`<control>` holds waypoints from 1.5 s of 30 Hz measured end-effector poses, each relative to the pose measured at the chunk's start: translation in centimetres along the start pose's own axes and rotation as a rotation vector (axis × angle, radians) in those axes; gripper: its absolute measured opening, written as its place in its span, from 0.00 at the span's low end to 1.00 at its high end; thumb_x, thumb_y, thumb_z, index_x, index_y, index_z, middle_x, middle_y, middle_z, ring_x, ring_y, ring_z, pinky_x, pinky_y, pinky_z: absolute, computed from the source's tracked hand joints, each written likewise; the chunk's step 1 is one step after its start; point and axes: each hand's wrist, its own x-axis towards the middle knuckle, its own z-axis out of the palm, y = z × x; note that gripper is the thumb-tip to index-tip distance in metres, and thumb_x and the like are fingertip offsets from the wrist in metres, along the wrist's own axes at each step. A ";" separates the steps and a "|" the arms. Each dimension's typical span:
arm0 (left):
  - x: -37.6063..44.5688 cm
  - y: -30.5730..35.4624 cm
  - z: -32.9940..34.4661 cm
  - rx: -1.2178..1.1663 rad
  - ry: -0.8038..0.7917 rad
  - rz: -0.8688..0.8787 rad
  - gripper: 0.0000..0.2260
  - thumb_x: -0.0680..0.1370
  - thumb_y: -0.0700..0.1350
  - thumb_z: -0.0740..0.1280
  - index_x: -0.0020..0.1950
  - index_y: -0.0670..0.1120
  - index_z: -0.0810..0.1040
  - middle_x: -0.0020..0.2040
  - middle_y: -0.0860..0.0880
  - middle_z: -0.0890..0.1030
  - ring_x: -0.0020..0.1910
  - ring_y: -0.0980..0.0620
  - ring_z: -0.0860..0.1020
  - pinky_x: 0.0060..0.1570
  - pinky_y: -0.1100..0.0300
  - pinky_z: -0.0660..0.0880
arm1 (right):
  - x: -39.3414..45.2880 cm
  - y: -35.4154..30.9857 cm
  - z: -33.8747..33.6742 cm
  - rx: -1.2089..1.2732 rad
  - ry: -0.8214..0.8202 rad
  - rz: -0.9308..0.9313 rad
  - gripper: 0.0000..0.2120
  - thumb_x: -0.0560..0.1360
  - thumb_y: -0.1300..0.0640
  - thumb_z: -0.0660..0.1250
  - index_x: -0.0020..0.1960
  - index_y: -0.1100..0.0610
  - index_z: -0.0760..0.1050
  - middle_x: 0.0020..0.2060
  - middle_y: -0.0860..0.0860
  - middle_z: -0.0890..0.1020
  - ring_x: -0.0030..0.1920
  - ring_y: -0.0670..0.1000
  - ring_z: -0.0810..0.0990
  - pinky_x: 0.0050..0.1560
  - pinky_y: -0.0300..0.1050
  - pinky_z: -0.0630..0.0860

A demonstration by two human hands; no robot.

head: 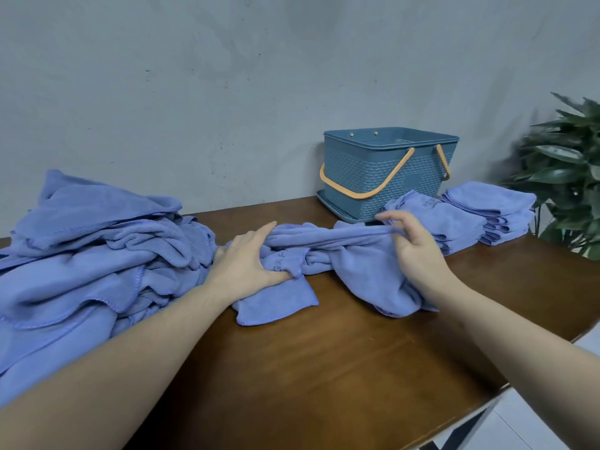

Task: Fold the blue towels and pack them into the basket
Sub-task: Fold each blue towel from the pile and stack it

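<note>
Head: two hands (pixel 250 261) (pixel 412 251) hold one towel (pixel 341 251).

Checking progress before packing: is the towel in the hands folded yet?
Not folded: the towel is bunched and twisted between the left hand and right hand.

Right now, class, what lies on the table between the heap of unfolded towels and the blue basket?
In the head view, one rumpled blue towel, held by the left hand and right hand, lies between the heap and basket.
</note>
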 end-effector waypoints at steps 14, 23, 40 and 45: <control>-0.3 2.0 1.2 0.034 0.086 0.504 0.17 0.75 0.63 0.70 0.56 0.53 0.78 0.54 0.57 0.77 0.55 0.55 0.75 0.53 0.57 0.73 | 3.6 -1.6 7.9 -0.733 -0.545 -0.373 0.23 0.75 0.57 0.61 0.68 0.45 0.74 0.58 0.51 0.82 0.53 0.56 0.80 0.54 0.55 0.76; -0.6 0.1 1.5 -0.112 0.185 0.306 0.27 0.74 0.67 0.65 0.69 0.57 0.75 0.76 0.58 0.58 0.69 0.52 0.69 0.58 0.54 0.75 | 4.4 -3.8 4.8 0.125 -0.093 0.048 0.20 0.78 0.70 0.55 0.51 0.50 0.80 0.50 0.44 0.83 0.55 0.41 0.80 0.61 0.41 0.75; 0.4 3.5 2.1 0.083 0.124 0.452 0.19 0.77 0.61 0.67 0.64 0.54 0.79 0.63 0.57 0.77 0.62 0.57 0.74 0.56 0.62 0.69 | 0.9 -0.5 -3.6 -0.895 -0.288 -0.124 0.12 0.74 0.38 0.67 0.55 0.38 0.77 0.63 0.39 0.72 0.65 0.51 0.71 0.63 0.54 0.71; 2.4 4.7 3.7 0.169 -0.011 0.498 0.22 0.78 0.66 0.59 0.67 0.58 0.76 0.64 0.58 0.75 0.63 0.55 0.73 0.58 0.54 0.74 | 2.3 0.1 -0.1 -0.863 -0.601 -0.330 0.35 0.70 0.31 0.65 0.75 0.33 0.60 0.78 0.42 0.63 0.75 0.52 0.64 0.72 0.56 0.65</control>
